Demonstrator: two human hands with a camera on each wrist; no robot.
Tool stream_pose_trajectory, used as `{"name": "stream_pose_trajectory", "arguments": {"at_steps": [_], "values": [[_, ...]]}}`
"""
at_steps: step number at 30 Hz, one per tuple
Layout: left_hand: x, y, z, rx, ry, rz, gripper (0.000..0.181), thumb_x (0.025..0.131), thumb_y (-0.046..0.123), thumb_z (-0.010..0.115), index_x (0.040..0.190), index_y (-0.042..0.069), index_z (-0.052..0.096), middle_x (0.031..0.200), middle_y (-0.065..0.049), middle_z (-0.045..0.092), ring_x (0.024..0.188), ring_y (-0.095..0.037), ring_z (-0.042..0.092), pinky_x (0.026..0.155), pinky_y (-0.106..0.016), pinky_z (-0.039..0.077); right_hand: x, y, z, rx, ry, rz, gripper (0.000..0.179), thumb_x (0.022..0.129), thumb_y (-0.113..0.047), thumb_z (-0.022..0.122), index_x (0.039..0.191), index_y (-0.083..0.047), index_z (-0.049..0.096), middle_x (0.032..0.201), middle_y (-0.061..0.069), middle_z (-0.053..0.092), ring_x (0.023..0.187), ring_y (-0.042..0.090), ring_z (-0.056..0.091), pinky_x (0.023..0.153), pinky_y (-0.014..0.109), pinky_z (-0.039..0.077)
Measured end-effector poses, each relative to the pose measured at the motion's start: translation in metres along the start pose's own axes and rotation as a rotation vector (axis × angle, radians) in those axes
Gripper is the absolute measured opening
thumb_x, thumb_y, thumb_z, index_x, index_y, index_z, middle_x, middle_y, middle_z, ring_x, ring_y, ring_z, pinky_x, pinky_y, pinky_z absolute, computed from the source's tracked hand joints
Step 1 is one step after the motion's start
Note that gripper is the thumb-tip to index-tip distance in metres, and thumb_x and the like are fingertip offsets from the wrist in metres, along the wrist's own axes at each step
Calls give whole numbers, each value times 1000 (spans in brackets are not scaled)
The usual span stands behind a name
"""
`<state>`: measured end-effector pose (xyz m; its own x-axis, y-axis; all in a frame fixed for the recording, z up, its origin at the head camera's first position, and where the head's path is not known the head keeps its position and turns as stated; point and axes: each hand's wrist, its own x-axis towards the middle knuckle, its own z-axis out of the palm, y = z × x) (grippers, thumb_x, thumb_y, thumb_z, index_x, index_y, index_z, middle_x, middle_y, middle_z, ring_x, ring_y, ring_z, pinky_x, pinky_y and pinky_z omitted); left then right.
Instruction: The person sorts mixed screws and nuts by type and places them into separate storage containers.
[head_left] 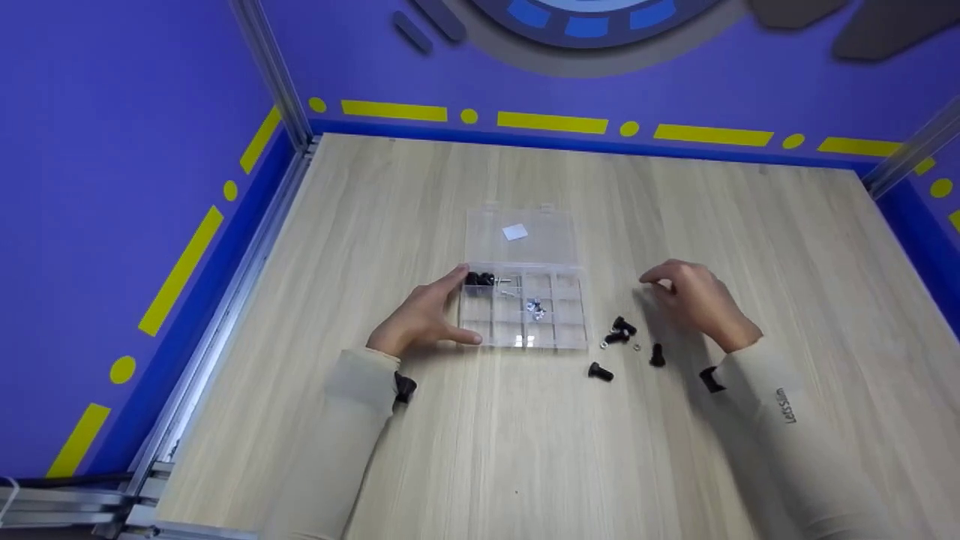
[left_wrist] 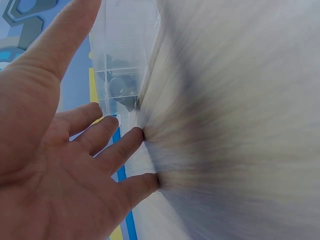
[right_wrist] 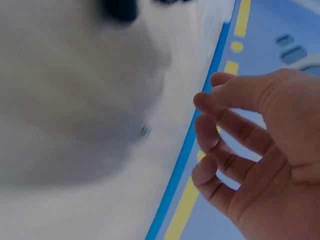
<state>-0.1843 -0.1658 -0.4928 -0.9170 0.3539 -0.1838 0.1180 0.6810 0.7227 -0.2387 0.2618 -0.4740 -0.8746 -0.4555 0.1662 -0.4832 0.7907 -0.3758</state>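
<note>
A clear compartment box (head_left: 525, 334) lies on the table with its lid (head_left: 487, 236) swung back. My left hand (head_left: 421, 315) is at the box's left side, thumb near the front corner and index finger near the back one. Black bolts (head_left: 480, 279) fill a back-left compartment, with silver screws (head_left: 510, 289) beside them and small shiny pieces (head_left: 536, 309) in a middle one. My right hand (head_left: 694, 300) hovers right of the box, fingers loosely bent; nothing shows between thumb and index. A small metal piece (right_wrist: 145, 131) shows on the table in the right wrist view.
Several black bolts (head_left: 616, 337) lie on the table right of the box, with one bolt (head_left: 600, 372) nearer the front and another bolt (head_left: 658, 355) to the right. Small nuts (head_left: 637, 347) lie among them. Blue-purple walls (head_left: 555, 90) border the back and left.
</note>
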Motion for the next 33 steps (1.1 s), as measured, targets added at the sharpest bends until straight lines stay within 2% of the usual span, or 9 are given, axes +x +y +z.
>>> {"name": "stream_pose_trajectory", "arguments": {"at_steps": [5, 9, 13, 18, 26, 33], "values": [[0, 0, 0, 2, 2, 9, 121, 74, 36, 94, 165, 12, 19, 171, -3, 16, 156, -20, 17, 127, -34, 17, -11, 18, -4, -38, -32, 115, 24, 94, 5, 63, 109, -4, 79, 113, 20, 74, 101, 42, 69, 76, 62, 56], [0, 1, -1, 9, 1, 13, 121, 74, 36, 94, 165, 11, 19, 171, -4, 17, 156, -21, 17, 127, -34, 17, -15, 22, -4, -55, -46, 156, 28, 93, 4, 61, 109, -9, 80, 115, 19, 74, 102, 43, 68, 71, 63, 54], [0, 0, -1, 30, 0, 15, 121, 74, 37, 94, 165, 10, 20, 170, -5, 17, 156, -23, 18, 127, -35, 18, -14, 22, -2, -56, -48, 169, 25, 94, 2, 64, 110, -10, 80, 113, 20, 74, 100, 43, 69, 70, 62, 54], [1, 0, -1, 45, -1, 15, 120, 74, 39, 94, 165, 10, 20, 170, -5, 18, 156, -23, 19, 127, -35, 18, -12, 21, 0, -63, -40, 186, 21, 93, -1, 68, 109, -8, 80, 114, 21, 74, 104, 44, 68, 75, 65, 54], [0, 0, -1, 34, 8, 16, 121, 73, 38, 94, 165, 10, 20, 170, -6, 18, 156, -24, 19, 127, -36, 17, -11, 22, 2, -86, -5, 149, 18, 92, 1, 70, 105, -6, 80, 110, 20, 75, 103, 46, 68, 77, 66, 54], [1, -1, 0, 25, 10, 23, 122, 73, 37, 95, 165, 9, 20, 170, -7, 18, 156, -23, 19, 127, -35, 16, -10, 23, 3, -95, -4, 154, 16, 92, 3, 68, 101, -3, 80, 110, 23, 74, 104, 48, 67, 81, 66, 54]]}}
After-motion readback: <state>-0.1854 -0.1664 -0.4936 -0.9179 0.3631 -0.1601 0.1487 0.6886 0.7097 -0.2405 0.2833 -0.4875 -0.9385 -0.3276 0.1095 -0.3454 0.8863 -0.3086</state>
